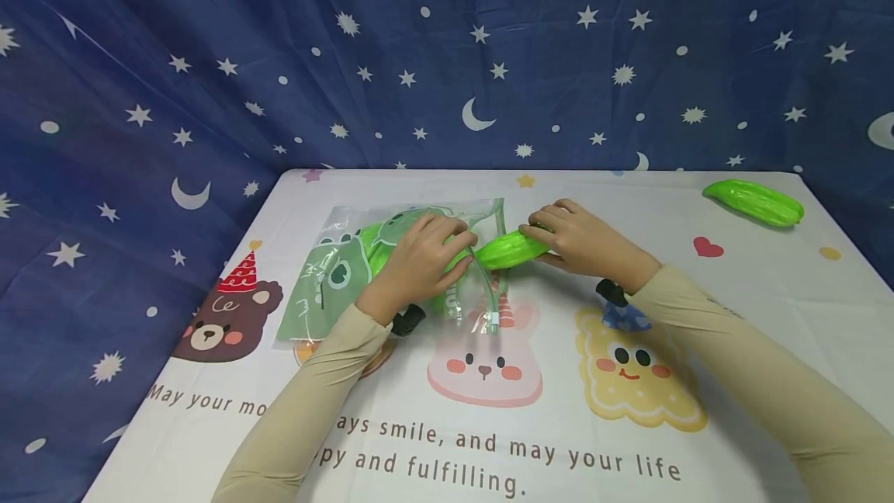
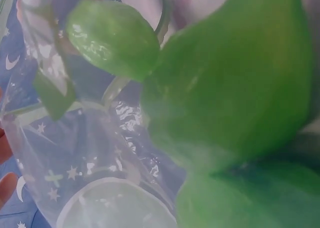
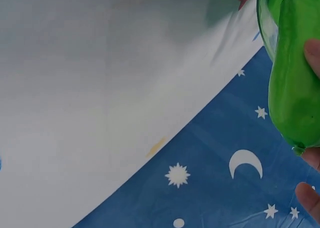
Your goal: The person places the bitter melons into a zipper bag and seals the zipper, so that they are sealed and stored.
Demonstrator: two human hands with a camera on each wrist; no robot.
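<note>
A clear zip bag with green cartoon print [image 1: 324, 313] lies on the table with its mouth toward the right. My left hand [image 1: 422, 258] pinches the bag's edge near the mouth. At that mouth, my right hand [image 1: 590, 243] grips a bright green, ridged, gourd-like vegetable [image 1: 510, 250] by its outer end. The right wrist view shows thumb and fingers around this vegetable [image 3: 295, 93]; its tip [image 2: 115, 40] appears inside the bag mouth in the left wrist view. More green vegetables [image 2: 230, 88] sit inside the bag, partly hidden by print and my left hand.
Another green vegetable [image 1: 757, 202] lies at the table's back right. The white printed tablecloth [image 1: 419, 441] has cartoon figures and lettering. A dark blue curtain with stars and moons [image 1: 419, 45] hangs behind the table and along its left side.
</note>
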